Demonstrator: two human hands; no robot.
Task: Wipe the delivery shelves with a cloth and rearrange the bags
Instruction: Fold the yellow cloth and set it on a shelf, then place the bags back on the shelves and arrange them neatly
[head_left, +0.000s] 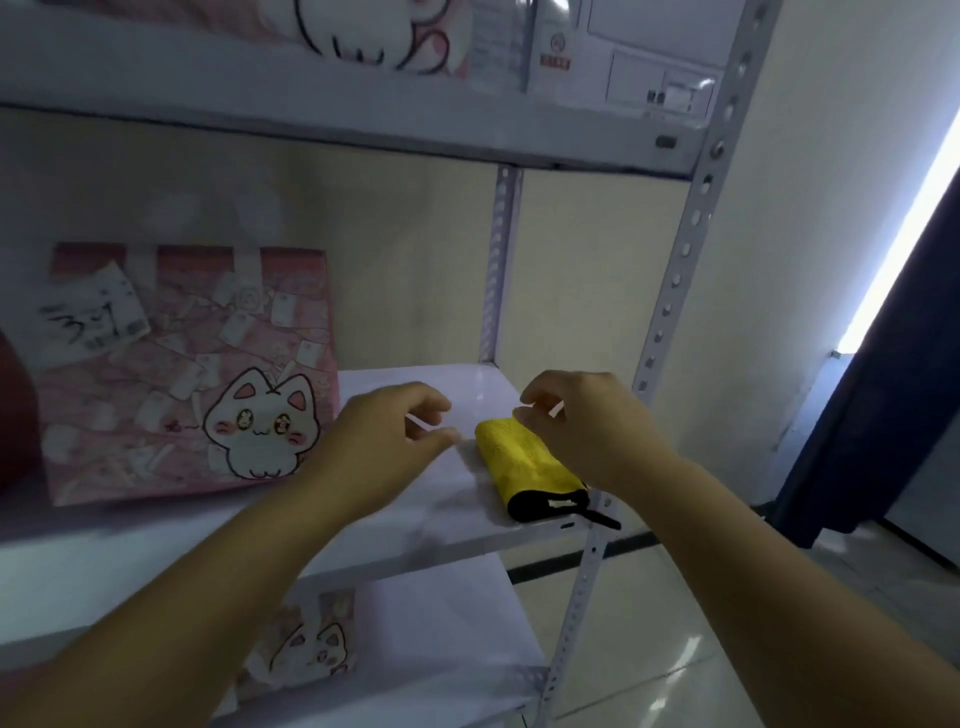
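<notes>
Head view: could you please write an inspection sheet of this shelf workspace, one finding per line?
Surface: white middle shelf, glossy.
Job's things: folded yellow cloth lies near the shelf's right front corner; pink cat bag stands left, labelled.
Clutter: nothing seen.
Grippers: left hand and right hand loosely curled, holding nothing; right one over the cloth's far end.
Cables: nothing seen.
Surroundings: lower cat bag on the shelf below; upper cat bag beside a white carton above; tiled floor.
</notes>
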